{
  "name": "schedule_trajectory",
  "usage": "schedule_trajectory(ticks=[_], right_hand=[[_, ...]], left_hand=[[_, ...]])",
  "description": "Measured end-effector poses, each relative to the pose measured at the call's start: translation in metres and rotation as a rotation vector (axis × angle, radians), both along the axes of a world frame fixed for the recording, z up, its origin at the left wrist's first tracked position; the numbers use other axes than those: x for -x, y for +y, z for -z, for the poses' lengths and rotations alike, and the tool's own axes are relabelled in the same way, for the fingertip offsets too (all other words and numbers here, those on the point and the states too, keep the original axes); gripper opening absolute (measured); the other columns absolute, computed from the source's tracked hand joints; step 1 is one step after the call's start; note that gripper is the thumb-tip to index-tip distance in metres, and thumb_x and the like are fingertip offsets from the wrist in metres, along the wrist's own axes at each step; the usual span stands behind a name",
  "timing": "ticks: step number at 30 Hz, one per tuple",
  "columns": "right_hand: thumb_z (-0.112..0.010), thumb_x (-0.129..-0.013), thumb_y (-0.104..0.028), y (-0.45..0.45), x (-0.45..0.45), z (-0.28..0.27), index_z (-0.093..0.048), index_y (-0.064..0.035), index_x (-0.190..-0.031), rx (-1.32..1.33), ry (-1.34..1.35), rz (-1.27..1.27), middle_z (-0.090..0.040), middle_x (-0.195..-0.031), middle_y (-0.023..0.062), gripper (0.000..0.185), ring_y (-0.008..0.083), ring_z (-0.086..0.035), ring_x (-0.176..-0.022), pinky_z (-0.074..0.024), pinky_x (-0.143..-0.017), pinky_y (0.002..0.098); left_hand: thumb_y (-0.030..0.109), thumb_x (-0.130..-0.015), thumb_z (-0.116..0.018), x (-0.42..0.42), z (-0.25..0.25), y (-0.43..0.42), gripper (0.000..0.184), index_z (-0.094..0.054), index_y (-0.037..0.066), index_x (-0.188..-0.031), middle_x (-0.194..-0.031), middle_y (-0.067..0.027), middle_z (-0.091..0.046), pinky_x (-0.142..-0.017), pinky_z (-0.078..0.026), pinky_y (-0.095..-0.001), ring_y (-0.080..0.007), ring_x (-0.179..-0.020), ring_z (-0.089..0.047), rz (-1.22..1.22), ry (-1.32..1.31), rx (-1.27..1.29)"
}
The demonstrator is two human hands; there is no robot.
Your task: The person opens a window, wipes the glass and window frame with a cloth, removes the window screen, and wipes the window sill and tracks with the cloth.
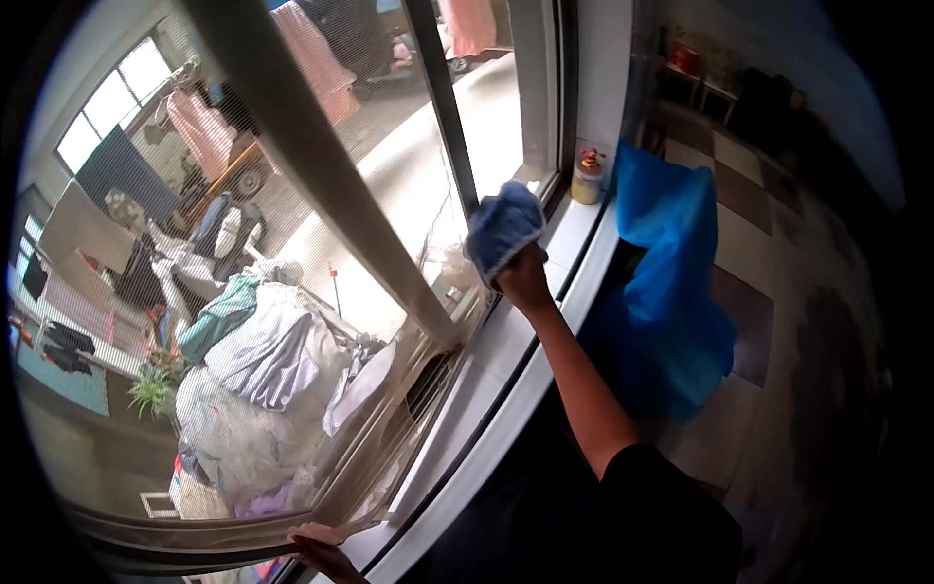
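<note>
My right hand [525, 276] is closed around a blue cloth [504, 232], which hides most of its fingers. The cloth is up against the dark upright of the window frame [449, 127], above the white tiled sill [477, 378]. At the bottom of the view, my left hand [326, 553] grips the edge of a screened window sash [219, 528], its thumb and fingers pinched on the frame. That sash stands at an angle to the sill, with mesh across it.
A small jar with a red top [588, 176] stands at the sill's far end. Blue sheeting [671, 311] hangs beside the sill, over a tiled floor [744, 321]. Beyond the window are a heap of bags and cloth [258, 380], hanging laundry [202, 134] and a wheeled cart [238, 175].
</note>
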State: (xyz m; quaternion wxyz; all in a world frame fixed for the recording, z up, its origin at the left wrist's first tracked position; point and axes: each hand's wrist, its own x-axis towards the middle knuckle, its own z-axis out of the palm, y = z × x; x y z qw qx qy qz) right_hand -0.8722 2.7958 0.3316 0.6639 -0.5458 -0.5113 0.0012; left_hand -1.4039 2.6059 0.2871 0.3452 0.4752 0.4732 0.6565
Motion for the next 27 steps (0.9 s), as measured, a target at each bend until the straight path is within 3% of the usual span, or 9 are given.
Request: schedule_trajectory(ticks=[4,8,13,15,18,20,22,24,27], right_hand=[[-0.073,-0.075,-0.009,0.033,-0.012,-0.037,-0.061,-0.0009,-0.114,-0.109,0.069,-0.149,-0.063,-0.111,0.0203,0.042,0.0381,-0.059,-0.108,-0.0442,-0.097,0.0428],[-0.071,-0.083,-0.025,0.043,-0.032,-0.041,-0.065,-0.0055,-0.108,0.056,-0.139,-0.229,-0.066,-0.104,0.0178,0.032,0.0387,-0.062,-0.102,-0.0484,-0.088,0.0445],[-0.063,-0.087,-0.011,0.049,-0.036,-0.038,-0.063,-0.0001,-0.104,-0.012,-0.03,-0.313,-0.069,-0.093,0.0119,0.02,0.0246,-0.068,-0.088,-0.0527,-0.08,0.0344],[-0.064,-0.086,-0.011,0.041,-0.037,-0.048,-0.064,-0.0004,-0.104,0.096,0.161,-0.458,-0.07,-0.088,0.0075,0.02,0.0159,-0.066,-0.081,-0.0536,-0.074,0.0307],[-0.07,-0.085,-0.02,0.029,-0.042,-0.048,-0.065,-0.0049,-0.104,0.136,0.209,-0.467,-0.069,-0.093,0.0104,0.024,0.0242,-0.068,-0.085,-0.0521,-0.079,0.0359],[-0.071,-0.084,-0.017,0.01,-0.044,-0.057,-0.066,-0.0044,-0.103,0.099,0.234,-0.52,-0.069,-0.091,0.0087,0.024,0.0184,-0.068,-0.085,-0.0533,-0.078,0.0324],[-0.07,-0.085,-0.016,0.002,-0.052,-0.048,-0.066,-0.003,-0.103,0.106,0.204,-0.487,-0.068,-0.088,0.0077,0.022,0.017,-0.067,-0.081,-0.0534,-0.077,0.0318],[-0.07,-0.086,-0.016,0.003,-0.052,-0.044,-0.065,-0.0013,-0.102,0.118,0.238,-0.511,-0.068,-0.087,0.0078,0.022,0.0174,-0.067,-0.08,-0.0542,-0.076,0.0319],[-0.07,-0.087,-0.018,-0.004,-0.051,-0.037,-0.063,-0.002,-0.106,0.2,0.242,-0.523,-0.069,-0.093,0.0086,0.026,0.0198,-0.069,-0.085,-0.0552,-0.079,0.0333]], left_hand=[[0.047,-0.102,-0.048,0.001,0.0,-0.003,0.046,-0.035,0.013,-0.072,-0.06,0.0023,-0.033,-0.05,-0.031,-0.0254,-0.008,-0.055,-0.035,-0.266,0.075,0.074],[0.044,-0.104,-0.043,-0.033,-0.032,0.024,0.046,-0.029,0.015,-0.071,-0.059,0.0046,-0.021,-0.047,-0.022,-0.0245,-0.0086,-0.049,-0.02,-0.39,-0.248,0.034],[0.04,-0.104,-0.044,0.001,-0.008,0.043,0.044,-0.029,0.015,-0.071,-0.057,0.0036,-0.021,-0.046,-0.02,-0.0257,-0.0085,-0.047,-0.019,-0.387,0.156,-0.079],[0.04,-0.104,-0.044,-0.019,-0.031,0.044,0.044,-0.031,0.016,-0.07,-0.055,0.0031,-0.021,-0.045,-0.021,-0.0258,-0.0089,-0.046,-0.02,-0.249,-0.015,-0.009],[0.041,-0.104,-0.045,-0.002,-0.021,0.045,0.044,-0.032,0.016,-0.07,-0.055,0.0032,-0.022,-0.045,-0.021,-0.0251,-0.0088,-0.046,-0.02,-0.301,-0.119,0.014],[0.042,-0.103,-0.047,-0.043,-0.043,0.048,0.044,-0.033,0.016,-0.07,-0.055,0.0036,-0.024,-0.046,-0.023,-0.0248,-0.0084,-0.046,-0.022,-0.588,-0.266,0.067],[0.042,-0.102,-0.049,-0.046,-0.046,0.034,0.044,-0.034,0.017,-0.07,-0.055,0.004,-0.025,-0.045,-0.025,-0.0245,-0.0081,-0.045,-0.025,-0.554,-0.257,0.086],[0.043,-0.101,-0.05,-0.024,-0.034,0.013,0.043,-0.036,0.018,-0.07,-0.055,0.0044,-0.028,-0.045,-0.027,-0.0241,-0.0077,-0.045,-0.026,-0.175,-0.097,0.058],[0.045,-0.101,-0.051,-0.035,-0.026,0.016,0.043,-0.039,0.018,-0.07,-0.053,0.0045,-0.029,-0.042,-0.028,-0.0239,-0.0079,-0.042,-0.028,-0.5,-0.214,0.04]])
